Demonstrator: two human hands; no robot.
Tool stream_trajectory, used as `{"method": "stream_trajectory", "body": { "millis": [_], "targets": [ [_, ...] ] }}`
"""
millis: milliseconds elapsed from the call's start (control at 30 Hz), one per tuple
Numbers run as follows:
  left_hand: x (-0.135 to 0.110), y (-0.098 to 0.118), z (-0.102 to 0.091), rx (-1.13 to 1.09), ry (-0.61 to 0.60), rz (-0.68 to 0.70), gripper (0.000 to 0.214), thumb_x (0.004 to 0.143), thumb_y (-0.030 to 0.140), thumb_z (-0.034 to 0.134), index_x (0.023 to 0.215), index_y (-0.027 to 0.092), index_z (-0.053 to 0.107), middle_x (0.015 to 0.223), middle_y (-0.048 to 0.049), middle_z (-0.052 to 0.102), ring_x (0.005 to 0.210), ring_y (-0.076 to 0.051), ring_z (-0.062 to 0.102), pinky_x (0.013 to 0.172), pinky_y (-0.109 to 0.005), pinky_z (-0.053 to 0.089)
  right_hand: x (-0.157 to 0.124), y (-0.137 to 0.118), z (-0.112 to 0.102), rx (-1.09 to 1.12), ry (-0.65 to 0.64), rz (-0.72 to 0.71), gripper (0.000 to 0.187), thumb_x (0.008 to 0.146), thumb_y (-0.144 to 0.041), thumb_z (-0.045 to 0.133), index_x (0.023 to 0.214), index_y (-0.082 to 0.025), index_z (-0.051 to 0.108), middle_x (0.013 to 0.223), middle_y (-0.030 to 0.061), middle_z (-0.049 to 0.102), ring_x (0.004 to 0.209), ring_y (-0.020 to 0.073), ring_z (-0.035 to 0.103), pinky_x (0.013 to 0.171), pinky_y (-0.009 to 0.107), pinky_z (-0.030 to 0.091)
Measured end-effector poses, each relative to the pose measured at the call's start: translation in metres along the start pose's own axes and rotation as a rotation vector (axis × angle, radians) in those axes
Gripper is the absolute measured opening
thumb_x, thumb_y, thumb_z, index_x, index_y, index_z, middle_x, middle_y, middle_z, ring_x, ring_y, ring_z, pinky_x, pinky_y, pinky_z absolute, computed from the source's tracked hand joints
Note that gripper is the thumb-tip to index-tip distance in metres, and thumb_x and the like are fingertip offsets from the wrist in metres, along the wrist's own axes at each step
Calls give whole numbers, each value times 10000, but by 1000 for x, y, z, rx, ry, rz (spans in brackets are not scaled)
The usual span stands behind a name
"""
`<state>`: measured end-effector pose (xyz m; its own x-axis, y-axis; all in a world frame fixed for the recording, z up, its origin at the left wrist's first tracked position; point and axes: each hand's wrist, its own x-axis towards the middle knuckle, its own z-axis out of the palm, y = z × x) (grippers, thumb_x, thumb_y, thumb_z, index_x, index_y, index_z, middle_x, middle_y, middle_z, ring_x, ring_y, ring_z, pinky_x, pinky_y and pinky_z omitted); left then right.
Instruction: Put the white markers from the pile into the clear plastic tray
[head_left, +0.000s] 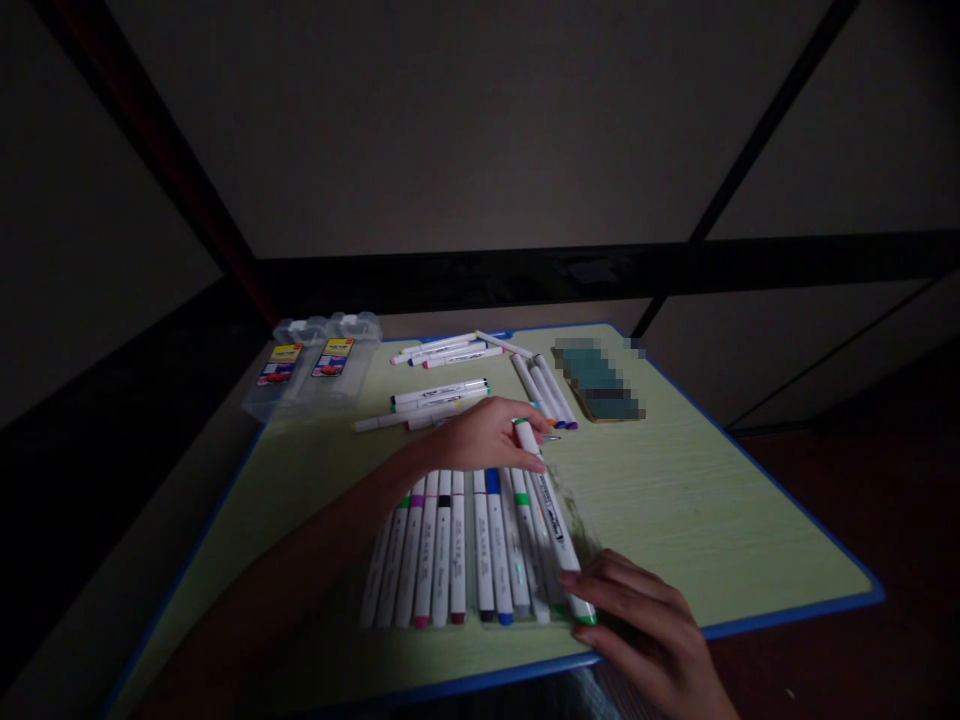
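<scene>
White marker [551, 515] between left hand [480, 436]; right hand [646, 632]

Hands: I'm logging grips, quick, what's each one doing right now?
Left hand: fingers closed on the far end of a white marker.
Right hand: fingertips pinch the same marker's near end.

The scene is dim and a little grainy, with soft, even light on the table [712, 520], brightest just right of the left hand [487, 435]. The white marker [553, 520] running from that hand to the right hand [645, 630] is the palest thing. Behind the left hand, its forearm sinks into shadow. Beyond it, a pixelated patch [600, 380] hides detail. The edges darken and straight lines splay.
</scene>
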<state>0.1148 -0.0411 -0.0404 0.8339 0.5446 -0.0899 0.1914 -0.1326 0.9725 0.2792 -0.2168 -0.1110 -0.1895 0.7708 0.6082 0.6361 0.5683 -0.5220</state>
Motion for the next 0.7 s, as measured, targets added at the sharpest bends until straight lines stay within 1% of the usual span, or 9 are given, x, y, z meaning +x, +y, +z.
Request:
{"method": "stream_trajectory", "body": {
  "millis": [100, 167, 300, 400, 500, 600, 700],
  "targets": [
    [1, -4, 3, 51, 35, -58, 340, 596, 158, 697, 874, 127, 504, 642, 19, 573, 582, -119, 574, 526, -235, 429, 1, 0, 0, -9, -9, -5, 343, 767, -316, 619, 1108, -343, 593, 858, -23, 714, 751, 169, 664, 731, 328, 561],
    [1, -7, 4, 106, 58, -75, 344, 588, 180, 708, 856, 136, 496, 629, 23, 570, 580, -127, 579, 519, -235, 425, 2, 0, 0, 11, -31, 1, 336, 769, -320, 617, 1104, -342, 595, 850, -25, 714, 738, 164, 663, 740, 334, 557],
    [3, -10, 6, 188, 97, -45, 324, 590, 203, 715, 845, 138, 525, 699, 1, 584, 626, -129, 589, 551, -239, 432, 1, 2, 2, 41, -45, 10, 309, 766, -333, 622, 1075, -328, 614, 824, -21, 713, 721, 160, 661, 727, 332, 556],
    [5, -10, 9, 211, 112, -21, 341, 587, 216, 725, 864, 129, 547, 715, -11, 577, 638, -135, 583, 553, -243, 432, -1, 3, 2, 39, -55, 11, 339, 757, -340, 631, 1095, -341, 600, 868, -22, 716, 746, 173, 664, 747, 352, 550],
    [6, -11, 11, 294, 117, 6, 366, 575, 248, 739, 876, 123, 572, 772, -27, 579, 661, -134, 570, 580, -250, 436, -4, 5, 2, 38, -69, 2, 363, 755, -367, 629, 1114, -355, 581, 893, -32, 714, 768, 175, 662, 762, 362, 546],
    [6, -15, 11, 402, 107, 35, 388, 590, 303, 729, 908, 131, 591, 850, -40, 592, 722, -144, 558, 641, -268, 440, -8, 7, 3, 35, -63, -4, 363, 745, -401, 631, 1103, -359, 588, 869, -31, 713, 780, 175, 656, 784, 369, 537],
    [6, -19, 11, 461, 107, 47, 409, 597, 345, 721, 930, 142, 601, 861, -42, 601, 769, -161, 548, 680, -283, 439, -12, 8, 5, 57, -47, 31, 331, 743, -420, 625, 1066, -352, 616, 818, -11, 703, 782, 183, 645, 780, 387, 529]
  ]
}}
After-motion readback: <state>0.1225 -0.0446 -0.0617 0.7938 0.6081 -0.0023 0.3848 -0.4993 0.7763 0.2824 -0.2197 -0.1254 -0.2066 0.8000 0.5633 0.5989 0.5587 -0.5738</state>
